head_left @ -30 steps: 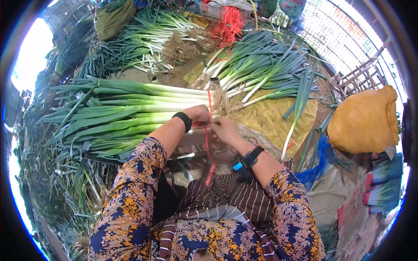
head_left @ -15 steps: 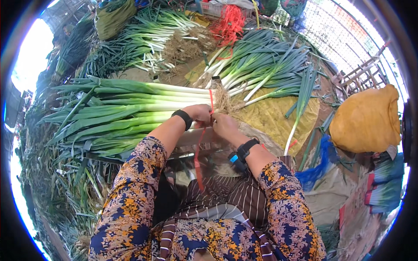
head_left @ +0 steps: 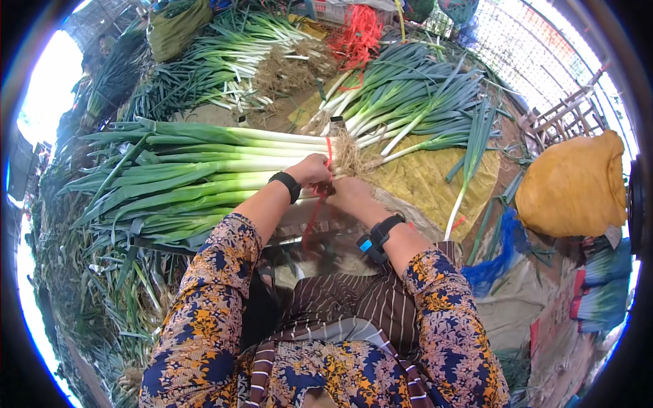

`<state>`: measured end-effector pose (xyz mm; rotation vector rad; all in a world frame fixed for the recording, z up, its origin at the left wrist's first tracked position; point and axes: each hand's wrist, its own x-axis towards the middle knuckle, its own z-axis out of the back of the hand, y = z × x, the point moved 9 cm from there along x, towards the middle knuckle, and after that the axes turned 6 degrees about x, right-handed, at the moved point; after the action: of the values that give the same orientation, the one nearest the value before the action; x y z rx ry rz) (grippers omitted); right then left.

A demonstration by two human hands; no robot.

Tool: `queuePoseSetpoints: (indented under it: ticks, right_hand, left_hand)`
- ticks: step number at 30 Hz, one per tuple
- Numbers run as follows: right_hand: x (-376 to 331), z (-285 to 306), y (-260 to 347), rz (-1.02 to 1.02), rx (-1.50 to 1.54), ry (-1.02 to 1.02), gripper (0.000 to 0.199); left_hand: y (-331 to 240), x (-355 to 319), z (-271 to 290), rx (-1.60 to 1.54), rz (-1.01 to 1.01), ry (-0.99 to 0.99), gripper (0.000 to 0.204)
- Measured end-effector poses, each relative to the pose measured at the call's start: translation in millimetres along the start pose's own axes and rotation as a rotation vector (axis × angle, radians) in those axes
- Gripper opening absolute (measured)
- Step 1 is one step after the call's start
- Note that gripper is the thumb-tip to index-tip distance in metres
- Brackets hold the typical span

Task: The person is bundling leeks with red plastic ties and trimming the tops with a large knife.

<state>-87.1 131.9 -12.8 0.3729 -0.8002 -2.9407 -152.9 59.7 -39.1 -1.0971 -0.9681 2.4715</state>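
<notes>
A big bundle of leeks (head_left: 204, 170) lies across my lap, white stems to the right, green leaves to the left. A red string (head_left: 329, 151) goes around the stems near the roots. My left hand (head_left: 311, 170) pinches the string on top of the bundle. My right hand (head_left: 348, 192) sits beside it at the root end, fingers closed on the same string, whose loose end (head_left: 311, 221) hangs down toward my lap. Both wrists wear black bands.
More leeks (head_left: 401, 102) lie loose on a yellow sheet (head_left: 425, 187) ahead. Another pile (head_left: 245, 58) with a tangle of red strings (head_left: 357, 34) is farther back. A stuffed yellow sack (head_left: 575, 187) stands at right; blue plastic (head_left: 500, 255) lies below it.
Both hands have stayed at the root end of the bundle, working the red string. The hanging string end has swung a little; the bundle has not moved.
</notes>
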Motion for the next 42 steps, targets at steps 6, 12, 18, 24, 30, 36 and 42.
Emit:
queuePoseSetpoints:
  ticks: [6, 12, 18, 24, 30, 36, 42]
  right_hand:
    - [3.9, -4.6, -3.5, 0.075, 0.022, -0.063, 0.028]
    - [3.8, -1.2, -1.1, 0.138, 0.055, -0.279, 0.017]
    - [6.6, -5.4, -1.4, 0.189, 0.002, -0.366, 0.014]
    - [9.5, -0.6, -15.0, 0.101, 0.104, -0.438, 0.015]
    - [24.1, 4.8, -26.4, 0.214, 0.235, -0.205, 0.014]
    - [22.5, 10.1, -38.3, 0.063, 0.391, 0.116, 0.021]
    - [18.9, 43.0, -48.3, 0.037, 0.068, -0.253, 0.016]
  left_hand:
    - [1.8, 1.3, -1.1, -0.09, -0.03, -0.017, 0.021]
    - [-10.6, -10.1, 3.3, -0.218, -0.048, -0.055, 0.016]
    - [5.3, -1.5, 0.0, -0.316, 0.005, -0.099, 0.012]
    - [0.7, -9.2, -7.4, -0.37, -0.01, -0.067, 0.007]
    - [-5.5, -8.2, -7.8, -0.192, -0.178, -0.144, 0.018]
    - [-14.4, -10.0, -0.6, 0.274, -0.361, -0.414, 0.031]
    - [-13.9, -25.6, 7.9, 0.203, -0.386, -0.421, 0.023]
